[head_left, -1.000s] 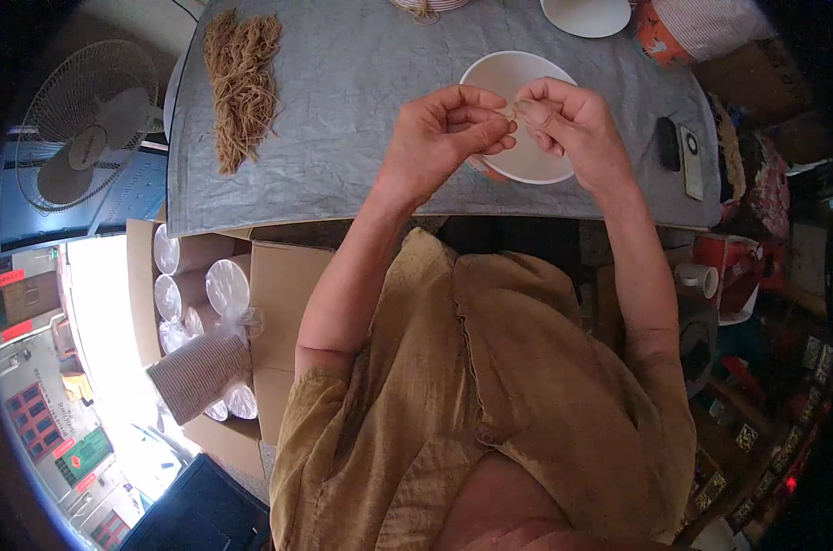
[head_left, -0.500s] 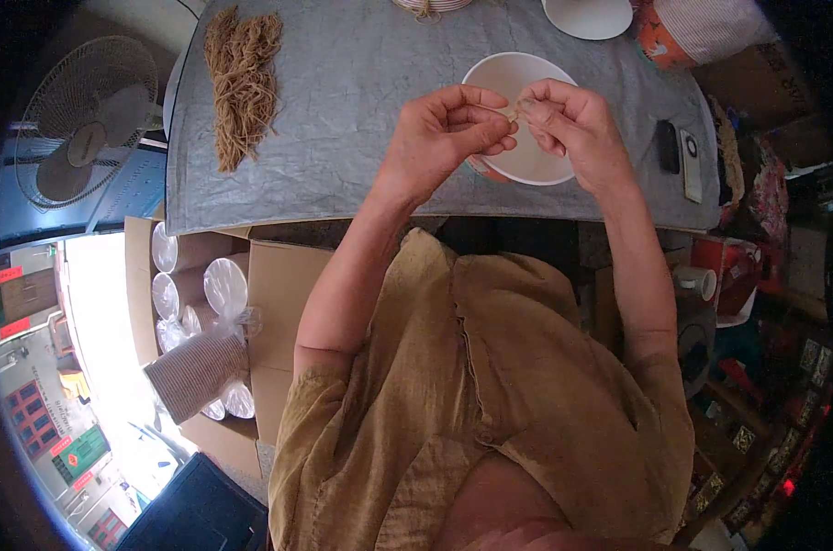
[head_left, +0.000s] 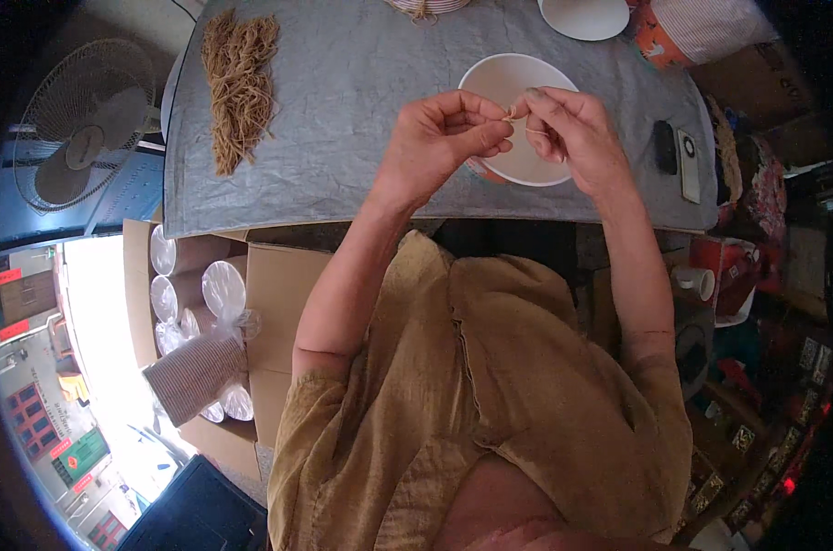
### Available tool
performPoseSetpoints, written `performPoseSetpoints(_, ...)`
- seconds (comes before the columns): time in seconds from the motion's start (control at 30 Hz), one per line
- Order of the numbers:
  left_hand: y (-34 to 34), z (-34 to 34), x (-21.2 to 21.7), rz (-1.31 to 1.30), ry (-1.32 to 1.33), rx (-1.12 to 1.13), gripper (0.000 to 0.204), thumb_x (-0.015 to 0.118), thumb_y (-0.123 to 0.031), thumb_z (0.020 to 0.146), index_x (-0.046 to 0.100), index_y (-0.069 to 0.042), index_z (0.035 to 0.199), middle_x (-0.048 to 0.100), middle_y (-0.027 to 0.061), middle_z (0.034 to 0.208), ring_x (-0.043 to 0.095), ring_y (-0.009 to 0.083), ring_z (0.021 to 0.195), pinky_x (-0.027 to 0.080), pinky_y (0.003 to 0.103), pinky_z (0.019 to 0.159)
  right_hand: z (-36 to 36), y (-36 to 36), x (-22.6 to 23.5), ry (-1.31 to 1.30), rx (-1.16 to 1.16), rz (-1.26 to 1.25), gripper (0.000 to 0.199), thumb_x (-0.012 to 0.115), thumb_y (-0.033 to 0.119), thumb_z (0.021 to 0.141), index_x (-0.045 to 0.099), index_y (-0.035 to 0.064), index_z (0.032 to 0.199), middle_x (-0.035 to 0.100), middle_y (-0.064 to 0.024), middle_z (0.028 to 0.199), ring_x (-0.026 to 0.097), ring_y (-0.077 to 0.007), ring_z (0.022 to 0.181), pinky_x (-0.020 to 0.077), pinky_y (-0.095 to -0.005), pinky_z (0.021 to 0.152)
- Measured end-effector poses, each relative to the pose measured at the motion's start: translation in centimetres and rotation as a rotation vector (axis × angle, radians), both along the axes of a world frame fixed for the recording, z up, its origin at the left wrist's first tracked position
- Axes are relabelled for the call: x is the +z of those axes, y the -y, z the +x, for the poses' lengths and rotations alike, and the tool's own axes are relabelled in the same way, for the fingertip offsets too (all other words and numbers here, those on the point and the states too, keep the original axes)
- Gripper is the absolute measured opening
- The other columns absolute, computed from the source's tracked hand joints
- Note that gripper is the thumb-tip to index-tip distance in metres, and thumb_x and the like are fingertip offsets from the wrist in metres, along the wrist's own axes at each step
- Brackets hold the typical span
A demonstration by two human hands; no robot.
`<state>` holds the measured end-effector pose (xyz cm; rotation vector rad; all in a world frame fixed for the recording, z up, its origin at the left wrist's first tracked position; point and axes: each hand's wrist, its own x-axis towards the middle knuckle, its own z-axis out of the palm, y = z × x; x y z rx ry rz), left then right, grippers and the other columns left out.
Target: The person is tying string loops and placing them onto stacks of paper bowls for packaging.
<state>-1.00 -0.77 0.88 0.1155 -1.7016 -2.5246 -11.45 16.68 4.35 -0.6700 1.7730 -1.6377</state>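
Thin tan fibre strand [head_left: 517, 114]: pinched between the fingertips of both hands, held over the white bowl [head_left: 517, 87], at twelve o'clock of the frame. Unchanged from half a second ago; the hands have barely shifted.

Left hand [head_left: 448, 138]: fingers curled, thumb and forefinger clamped together on the strand.

Right hand [head_left: 572, 129]: fingertips pinched together on the same strand, just beside the left.

Bowl: round, smooth, matte, resting on the desk [head_left: 343, 101], which has a crinkled grey covering.

Fibre bundle [head_left: 239, 83]: long, wiry, tan-brown heap at ten o'clock of the bowl, well apart.
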Motion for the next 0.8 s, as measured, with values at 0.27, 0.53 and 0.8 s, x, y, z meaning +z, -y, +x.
performPoseSetpoints(0.27,-0.4,0.0,0.4,-0.095,-0.028,0.020,0.017,0.070,-0.001,0.086,0.063,0.004,0.101,0.070,0.0088,0.089,0.070,0.0148,0.083,0.060,0.027,0.069,-0.2,-0.1,-0.4,-0.128,0.045,0.059,0.023,0.067,0.024,0.092,0.067,0.0020,0.090,0.053,0.0044,0.062,0.044,-0.0026,0.055,0.0330,-0.0202,0.048)
performPoseSetpoints(0.53,-0.2,-0.3,-0.5,-0.097,-0.076,0.018,0.026,0.071,-0.001,0.086,0.058,0.001,0.109,0.071,0.0090,0.089,0.070,0.0152,0.083,0.058,0.027,0.072,-0.1,-0.2,-1.1,-0.086,0.023,0.037,0.018,0.065,0.019,0.091,0.067,0.0016,0.091,0.055,0.0043,0.066,0.045,-0.0023,0.056,0.0331,-0.0189,0.048)
performPoseSetpoints(0.8,-0.2,-0.3,-0.4,-0.098,-0.075,0.041,0.032,0.072,0.000,0.084,0.053,0.001,0.110,0.071,0.0093,0.085,0.070,0.0152,0.083,0.059,0.028,0.072,-0.1,-0.2,-0.4,-0.015,-0.017,0.051,0.020,0.063,0.021,0.093,0.067,0.0015,0.091,0.055,0.0034,0.067,0.046,-0.0031,0.057,0.0354,-0.0197,0.048)
